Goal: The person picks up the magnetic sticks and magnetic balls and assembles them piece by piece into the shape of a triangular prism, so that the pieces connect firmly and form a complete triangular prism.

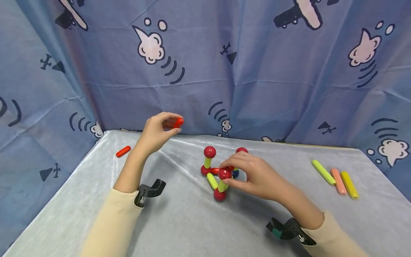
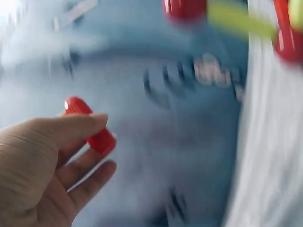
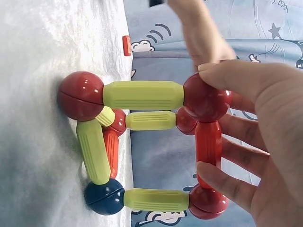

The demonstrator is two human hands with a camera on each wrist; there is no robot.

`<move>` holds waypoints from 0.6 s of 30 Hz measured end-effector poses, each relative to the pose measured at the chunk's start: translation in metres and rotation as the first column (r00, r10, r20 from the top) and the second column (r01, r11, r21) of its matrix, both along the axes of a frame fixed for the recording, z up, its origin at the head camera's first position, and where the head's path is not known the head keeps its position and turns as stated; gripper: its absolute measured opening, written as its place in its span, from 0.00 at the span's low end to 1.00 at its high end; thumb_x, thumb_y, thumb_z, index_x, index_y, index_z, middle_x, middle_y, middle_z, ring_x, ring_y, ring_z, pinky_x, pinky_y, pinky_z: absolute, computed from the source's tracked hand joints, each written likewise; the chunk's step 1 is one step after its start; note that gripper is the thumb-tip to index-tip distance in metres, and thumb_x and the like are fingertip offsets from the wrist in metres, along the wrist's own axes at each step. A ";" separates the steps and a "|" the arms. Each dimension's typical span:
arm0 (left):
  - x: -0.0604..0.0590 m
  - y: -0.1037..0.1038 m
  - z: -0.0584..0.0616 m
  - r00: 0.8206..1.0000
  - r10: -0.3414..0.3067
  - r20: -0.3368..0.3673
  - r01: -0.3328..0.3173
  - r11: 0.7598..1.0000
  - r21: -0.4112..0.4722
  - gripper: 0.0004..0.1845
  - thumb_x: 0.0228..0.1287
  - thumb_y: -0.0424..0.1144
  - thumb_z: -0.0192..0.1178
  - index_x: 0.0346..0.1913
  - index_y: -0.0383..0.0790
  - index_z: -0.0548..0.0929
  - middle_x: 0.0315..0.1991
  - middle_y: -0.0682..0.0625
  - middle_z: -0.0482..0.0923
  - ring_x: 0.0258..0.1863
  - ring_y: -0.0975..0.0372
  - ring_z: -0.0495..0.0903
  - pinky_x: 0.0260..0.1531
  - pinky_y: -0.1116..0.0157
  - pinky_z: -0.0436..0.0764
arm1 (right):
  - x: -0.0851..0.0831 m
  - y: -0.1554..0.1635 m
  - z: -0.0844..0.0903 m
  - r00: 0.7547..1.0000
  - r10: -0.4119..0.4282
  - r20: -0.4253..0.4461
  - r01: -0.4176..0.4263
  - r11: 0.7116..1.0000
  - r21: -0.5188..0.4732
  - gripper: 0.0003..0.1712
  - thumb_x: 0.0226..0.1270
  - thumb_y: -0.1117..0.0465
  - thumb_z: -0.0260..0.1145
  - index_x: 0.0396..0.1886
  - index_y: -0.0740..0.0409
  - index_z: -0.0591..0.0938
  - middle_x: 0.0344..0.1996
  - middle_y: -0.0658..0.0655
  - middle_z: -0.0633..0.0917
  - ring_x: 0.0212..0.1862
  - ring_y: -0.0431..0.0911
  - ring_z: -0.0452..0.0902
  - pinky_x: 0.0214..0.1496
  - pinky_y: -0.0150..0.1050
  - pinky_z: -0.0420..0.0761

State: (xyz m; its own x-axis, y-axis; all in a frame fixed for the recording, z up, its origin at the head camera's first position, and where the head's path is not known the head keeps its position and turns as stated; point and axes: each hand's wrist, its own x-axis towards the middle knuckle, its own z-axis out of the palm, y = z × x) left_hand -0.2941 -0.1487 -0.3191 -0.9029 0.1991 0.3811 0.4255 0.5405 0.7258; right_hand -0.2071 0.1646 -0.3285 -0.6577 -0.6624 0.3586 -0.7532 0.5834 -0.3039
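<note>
A frame of red balls, one blue ball and yellow-green sticks (image 1: 208, 162) stands mid-table. My right hand (image 1: 227, 174) grips it from the right. In the right wrist view the right hand (image 3: 203, 118) has its thumb on an upper red ball (image 3: 204, 98) and its fingers (image 3: 222, 182) curled round the frame's red stick (image 3: 208, 144). My left hand (image 1: 171, 125) is raised above the table to the left of the frame, pinching a short red stick (image 1: 177, 122). In the left wrist view the red stick (image 2: 90, 125) sits between thumb and fingers of the left hand (image 2: 102, 137).
A second red stick (image 1: 123, 151) lies on the pale grey tablecloth (image 1: 192, 221) at the far left. Green (image 1: 323, 172), pink (image 1: 338, 181) and yellow (image 1: 349, 185) sticks lie side by side at the right. A blue printed curtain (image 1: 257, 71) closes in the back and the sides.
</note>
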 end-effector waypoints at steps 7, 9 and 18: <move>0.027 0.056 0.013 0.931 -0.355 -0.085 0.353 0.935 -0.031 0.13 0.59 0.28 0.70 0.46 0.42 0.87 0.41 0.51 0.88 0.43 0.63 0.86 0.52 0.62 0.85 | -0.001 0.000 0.000 1.000 0.011 -0.007 -0.011 1.000 -0.008 0.18 0.57 0.55 0.79 0.48 0.46 0.87 0.44 0.41 0.88 0.49 0.37 0.82 0.51 0.41 0.86; 0.032 0.064 0.011 0.906 -0.419 -0.066 0.414 0.907 -0.076 0.13 0.59 0.28 0.70 0.46 0.42 0.87 0.41 0.52 0.89 0.44 0.64 0.85 0.51 0.64 0.84 | -0.002 0.000 -0.001 1.000 0.018 -0.014 -0.018 1.000 -0.011 0.18 0.57 0.55 0.79 0.48 0.46 0.87 0.43 0.41 0.88 0.48 0.37 0.81 0.51 0.41 0.85; 0.033 0.077 0.001 0.840 -0.537 -0.075 0.504 0.824 -0.257 0.11 0.59 0.26 0.69 0.42 0.43 0.88 0.36 0.53 0.86 0.33 0.65 0.80 0.38 0.68 0.84 | -0.002 0.002 -0.003 0.998 0.042 -0.051 -0.043 0.999 -0.021 0.17 0.58 0.54 0.79 0.47 0.46 0.87 0.43 0.41 0.88 0.48 0.37 0.81 0.50 0.41 0.85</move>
State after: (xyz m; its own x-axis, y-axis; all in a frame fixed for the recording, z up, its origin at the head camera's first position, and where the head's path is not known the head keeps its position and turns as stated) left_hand -0.2613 -0.0718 -0.3184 -0.5819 0.7171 0.3837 0.7752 0.3463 0.5283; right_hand -0.2089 0.1665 -0.3312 -0.6098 -0.6812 0.4052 -0.7920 0.5439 -0.2775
